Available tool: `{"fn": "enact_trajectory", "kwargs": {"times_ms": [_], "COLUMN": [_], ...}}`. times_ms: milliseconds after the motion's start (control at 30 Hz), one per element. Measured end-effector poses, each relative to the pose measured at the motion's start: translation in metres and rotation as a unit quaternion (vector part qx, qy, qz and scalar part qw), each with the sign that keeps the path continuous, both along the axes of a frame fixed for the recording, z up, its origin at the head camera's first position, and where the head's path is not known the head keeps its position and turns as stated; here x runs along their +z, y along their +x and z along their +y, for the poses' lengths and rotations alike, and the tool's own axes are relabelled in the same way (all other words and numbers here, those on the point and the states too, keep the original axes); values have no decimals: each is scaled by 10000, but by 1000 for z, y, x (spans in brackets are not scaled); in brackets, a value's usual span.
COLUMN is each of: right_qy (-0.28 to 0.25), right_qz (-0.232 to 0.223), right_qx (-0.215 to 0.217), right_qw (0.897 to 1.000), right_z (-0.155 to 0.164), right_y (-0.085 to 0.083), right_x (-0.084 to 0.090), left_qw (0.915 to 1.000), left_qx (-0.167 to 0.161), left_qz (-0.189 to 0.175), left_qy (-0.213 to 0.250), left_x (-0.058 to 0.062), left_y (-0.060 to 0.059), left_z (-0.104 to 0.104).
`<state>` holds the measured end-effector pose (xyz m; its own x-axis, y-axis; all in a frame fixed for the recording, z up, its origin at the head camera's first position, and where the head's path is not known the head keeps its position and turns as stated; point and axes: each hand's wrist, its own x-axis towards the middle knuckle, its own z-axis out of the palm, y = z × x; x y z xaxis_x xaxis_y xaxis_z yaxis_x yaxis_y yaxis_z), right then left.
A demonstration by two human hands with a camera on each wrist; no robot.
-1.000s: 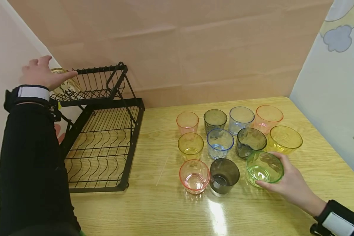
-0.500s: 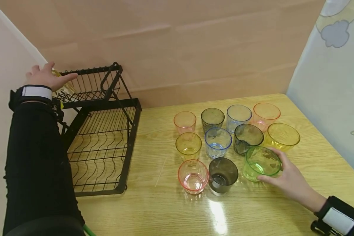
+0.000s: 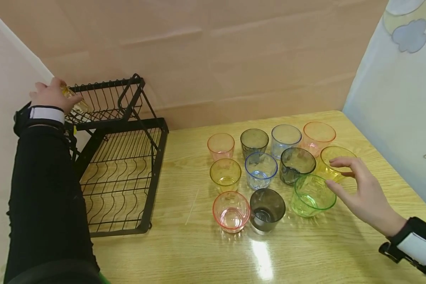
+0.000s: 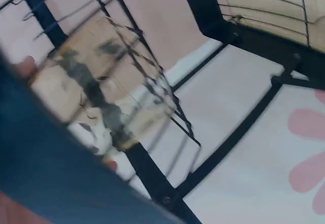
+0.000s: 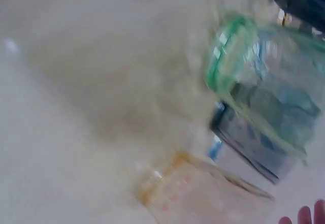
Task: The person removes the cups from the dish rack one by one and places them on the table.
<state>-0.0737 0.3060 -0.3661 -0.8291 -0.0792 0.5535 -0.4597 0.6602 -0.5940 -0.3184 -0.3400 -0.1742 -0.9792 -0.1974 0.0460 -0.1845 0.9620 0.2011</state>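
At the upper left, my left hand [image 3: 52, 98] grips a yellow-tinted glass [image 3: 79, 105] on the top tier of the black dish rack [image 3: 152, 169]. In the left wrist view, fingertips [image 4: 110, 164] show at the edges of this glass, blurred. On the table at the right, my right hand [image 3: 370, 193] hovers beside a green glass [image 3: 309, 203], fingers parted and holding nothing. Behind those fingers is a yellow glass [image 3: 328, 172], partly covered. The right wrist view is blurred, with the green glass [image 5: 233, 66] at its right.
Several glasses stand in rows on the table [image 3: 184, 252], among them a red-rimmed glass [image 3: 230, 221], a dark glass [image 3: 266, 213] and a blue-rimmed glass [image 3: 260, 175]. Walls [image 3: 404, 110] bound the table at left, back and right.
My right hand has let go of the green glass and lifted off to the right. My left hand's thumb has drawn in toward the yellow glass on the rack.
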Motion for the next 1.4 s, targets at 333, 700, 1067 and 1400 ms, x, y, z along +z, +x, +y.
{"fn": "enact_trajectory", "kwargs": {"times_ms": [333, 700, 1067, 1400], "right_qy": [1631, 2132, 2643, 2829], "right_qz": [-224, -575, -987, -1188], "right_qx": [-85, 21, 17, 308], "right_qw": [9863, 9753, 9594, 9513], "right_z": [4, -10, -31, -55], "right_y": [-33, -53, -64, -78], "right_x": [33, 73, 88, 96], "left_qw": [9987, 9965, 9917, 9866], "left_qx": [-121, 65, -153, -739], "left_qz": [46, 528, 1269, 1452], "left_qy": [-494, -651, -141, 122], "left_x": [15, 57, 75, 66], "left_y": [-9, 17, 28, 61], "left_z": [8, 33, 16, 34]}}
